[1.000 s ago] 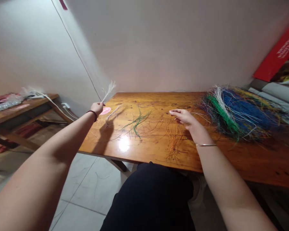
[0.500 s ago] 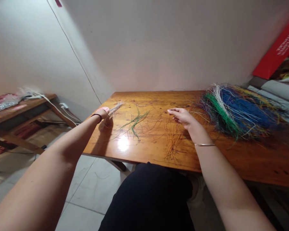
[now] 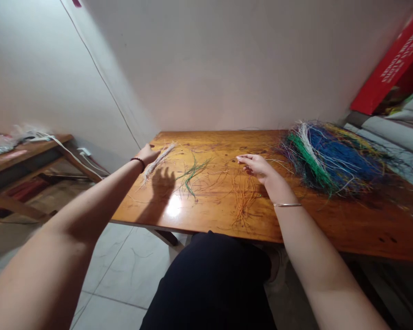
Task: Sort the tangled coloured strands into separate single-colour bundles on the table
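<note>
At the left edge of the tabletop (image 3: pixel 296 229) the left hand (image 3: pixel 150 154) is held loosely open with nothing gripped, just beside a small bunch of white strands (image 3: pixel 158 160) lying flat on the wood. Further right, green strands (image 3: pixel 192 174) and orange strands (image 3: pixel 242 197) are spread in separate thin groups. The right hand (image 3: pixel 258 166) is half open, fingers resting lightly near the orange group, with nothing clearly pinched. At the far right a big tangled heap of coloured strands (image 3: pixel 330 158) is piled. The sorted groups could be mixed by a careless sweep of a wrist, and the white bunch could be brushed off the near edge.
</note>
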### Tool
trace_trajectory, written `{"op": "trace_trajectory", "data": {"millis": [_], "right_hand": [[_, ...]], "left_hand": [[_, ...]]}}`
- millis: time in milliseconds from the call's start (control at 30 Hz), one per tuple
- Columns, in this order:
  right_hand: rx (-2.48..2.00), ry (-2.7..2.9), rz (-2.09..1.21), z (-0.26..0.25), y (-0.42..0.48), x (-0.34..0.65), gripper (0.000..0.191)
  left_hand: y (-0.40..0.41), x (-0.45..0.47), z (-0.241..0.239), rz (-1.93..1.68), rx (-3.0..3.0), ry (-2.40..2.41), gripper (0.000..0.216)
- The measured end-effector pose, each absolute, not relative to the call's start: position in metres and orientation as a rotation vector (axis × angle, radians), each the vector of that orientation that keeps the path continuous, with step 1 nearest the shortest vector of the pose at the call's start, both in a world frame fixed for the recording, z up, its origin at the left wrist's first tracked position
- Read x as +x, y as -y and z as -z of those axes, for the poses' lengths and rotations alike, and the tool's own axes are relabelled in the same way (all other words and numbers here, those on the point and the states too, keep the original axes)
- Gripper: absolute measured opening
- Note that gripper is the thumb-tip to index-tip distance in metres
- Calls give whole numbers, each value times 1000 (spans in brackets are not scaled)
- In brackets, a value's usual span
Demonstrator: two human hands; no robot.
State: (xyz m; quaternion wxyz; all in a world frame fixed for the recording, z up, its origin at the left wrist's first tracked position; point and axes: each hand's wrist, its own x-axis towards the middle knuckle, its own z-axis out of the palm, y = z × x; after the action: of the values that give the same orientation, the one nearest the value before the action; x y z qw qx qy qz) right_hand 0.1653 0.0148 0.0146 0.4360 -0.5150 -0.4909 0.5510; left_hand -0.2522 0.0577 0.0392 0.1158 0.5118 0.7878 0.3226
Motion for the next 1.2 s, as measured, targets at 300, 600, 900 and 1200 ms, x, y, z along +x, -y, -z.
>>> {"op": "trace_trajectory", "data": {"millis": [300, 600, 900, 1200], "right_hand": [[-1325, 1253, -1355, -8, -19, 166, 17], [-1351, 1368, -1238, -1, -17, 158, 15], [-1227, 1509, -762, -20, -23, 157, 16], [-1951, 1419, 259, -101, -64, 293, 22]], "left_hand": [[-20, -57, -9, -1710, 2164, -1652, 26], [-20, -32, 19, -1941, 2499, -1617, 16], [-19, -37, 24, -1973, 2565, -1578, 18], [-17, -33, 22, -1874, 2447, -1579, 18]]}}
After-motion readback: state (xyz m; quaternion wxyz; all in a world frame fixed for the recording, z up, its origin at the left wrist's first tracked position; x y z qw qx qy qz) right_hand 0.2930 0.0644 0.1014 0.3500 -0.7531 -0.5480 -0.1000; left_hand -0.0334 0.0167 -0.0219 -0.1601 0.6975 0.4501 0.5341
